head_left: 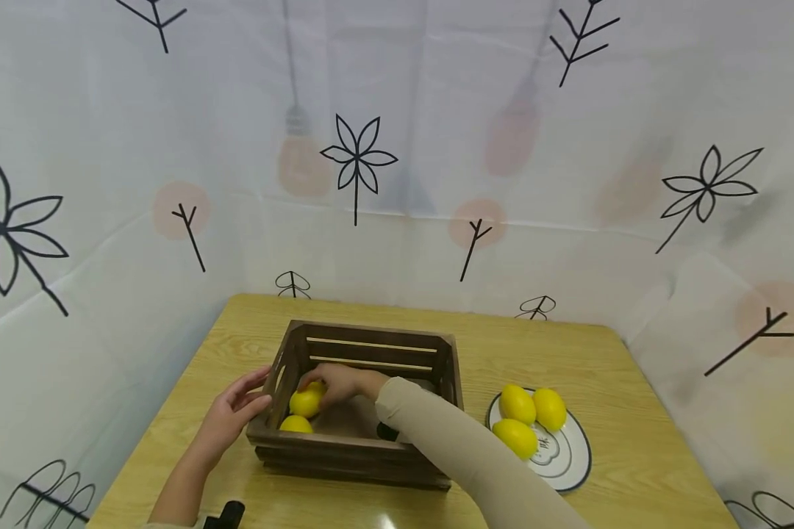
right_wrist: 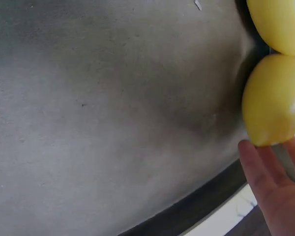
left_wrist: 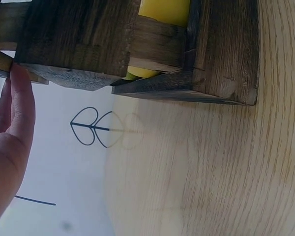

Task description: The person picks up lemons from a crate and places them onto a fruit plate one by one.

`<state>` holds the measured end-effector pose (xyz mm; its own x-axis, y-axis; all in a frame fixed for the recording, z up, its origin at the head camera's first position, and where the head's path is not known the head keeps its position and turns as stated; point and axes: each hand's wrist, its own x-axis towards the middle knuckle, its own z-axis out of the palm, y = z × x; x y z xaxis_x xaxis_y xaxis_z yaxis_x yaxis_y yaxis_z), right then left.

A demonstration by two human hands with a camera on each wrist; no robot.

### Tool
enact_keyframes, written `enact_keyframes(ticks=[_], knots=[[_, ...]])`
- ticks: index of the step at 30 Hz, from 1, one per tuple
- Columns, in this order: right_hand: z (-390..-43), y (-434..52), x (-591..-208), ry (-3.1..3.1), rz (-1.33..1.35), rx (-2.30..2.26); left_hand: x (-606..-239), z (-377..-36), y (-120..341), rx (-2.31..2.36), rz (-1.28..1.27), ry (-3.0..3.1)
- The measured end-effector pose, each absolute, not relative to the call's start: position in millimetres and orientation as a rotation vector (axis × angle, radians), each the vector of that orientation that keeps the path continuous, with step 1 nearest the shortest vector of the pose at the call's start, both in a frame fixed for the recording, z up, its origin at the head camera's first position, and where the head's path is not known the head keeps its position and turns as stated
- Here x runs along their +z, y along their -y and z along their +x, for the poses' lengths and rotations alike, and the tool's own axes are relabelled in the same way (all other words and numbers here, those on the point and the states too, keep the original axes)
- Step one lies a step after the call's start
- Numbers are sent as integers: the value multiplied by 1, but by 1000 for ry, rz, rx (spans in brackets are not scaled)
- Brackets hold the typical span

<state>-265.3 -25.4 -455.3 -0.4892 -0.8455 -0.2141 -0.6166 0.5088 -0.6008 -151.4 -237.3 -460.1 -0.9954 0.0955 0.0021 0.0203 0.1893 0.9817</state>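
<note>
A dark brown slatted wooden crate [head_left: 353, 464] stands on the table. Inside it, at the left end, are a yellow lemon [head_left: 304, 403] and a second lemon [head_left: 295, 424] nearer the front wall. My right hand [head_left: 344, 383] reaches into the crate and grips the farther lemon, fingers and thumb at its sides. In the right wrist view, fingertips touch the end of that lemon [right_wrist: 274, 101]. My left hand [head_left: 228, 415] rests against the crate's left side; its extended fingers [left_wrist: 22, 101] touch the wood in the left wrist view.
Right of the crate, a white plate [head_left: 572, 459] with a dark rim bears three lemons [head_left: 517, 438]. The wooden table [head_left: 536, 345] ends at a white patterned cloth [head_left: 410, 257] behind. A small dark object [head_left: 387, 432] shows inside the crate beneath the right forearm.
</note>
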Motion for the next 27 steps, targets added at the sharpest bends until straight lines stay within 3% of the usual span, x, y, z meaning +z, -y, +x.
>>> enact_keyframes(ticks=[16,27], knots=[[-259,31,-465,-2300,-974,-749,-455,-149,234,1976,135,-2345],[-260,28,-463,-2443,-903,-552,-457,-149,235,1990,152,-2354]])
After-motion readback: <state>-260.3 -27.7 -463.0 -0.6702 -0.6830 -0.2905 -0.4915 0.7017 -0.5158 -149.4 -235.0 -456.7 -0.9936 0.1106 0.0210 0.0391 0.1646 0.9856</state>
